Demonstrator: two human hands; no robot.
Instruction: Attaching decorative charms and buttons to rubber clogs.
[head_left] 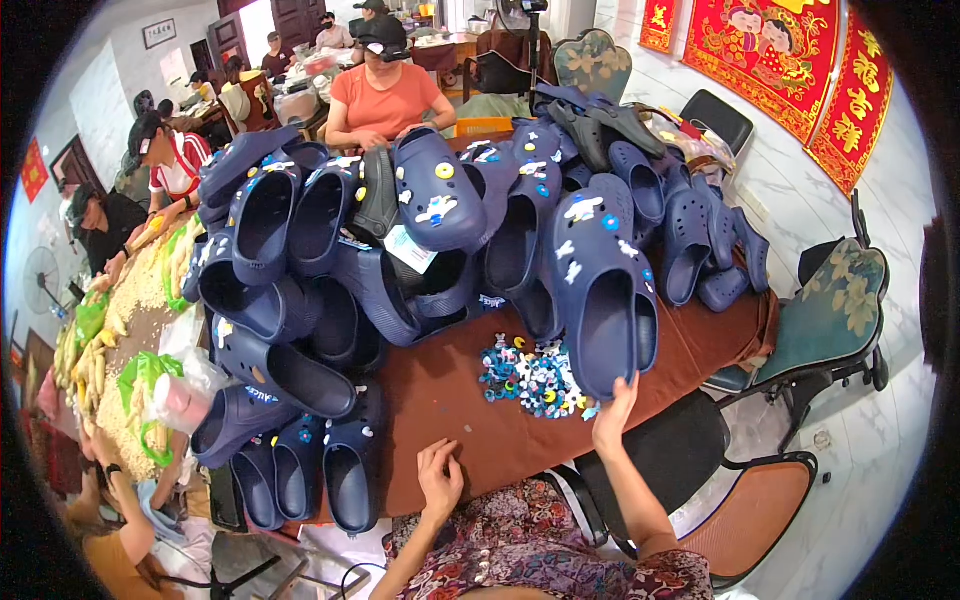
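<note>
The right hand (pixel 613 418) grips a clog (pixel 607 335) by the heel, fingertips partly hidden. The left hand (pixel 440 480) – fingers loosely bent, nothing visibly held – rests at the bench's (pixel 425 395) near edge.

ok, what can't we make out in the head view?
Head view: sole of the navy shoe at the right hand, hidden by the shoe itself.
Head view: small charms, too tiny and jumbled to count.
Head view: lower shoes in the heap, partly covered by those on top.
Head view: co-worker at lower left, cut off by the dark rim.
</note>
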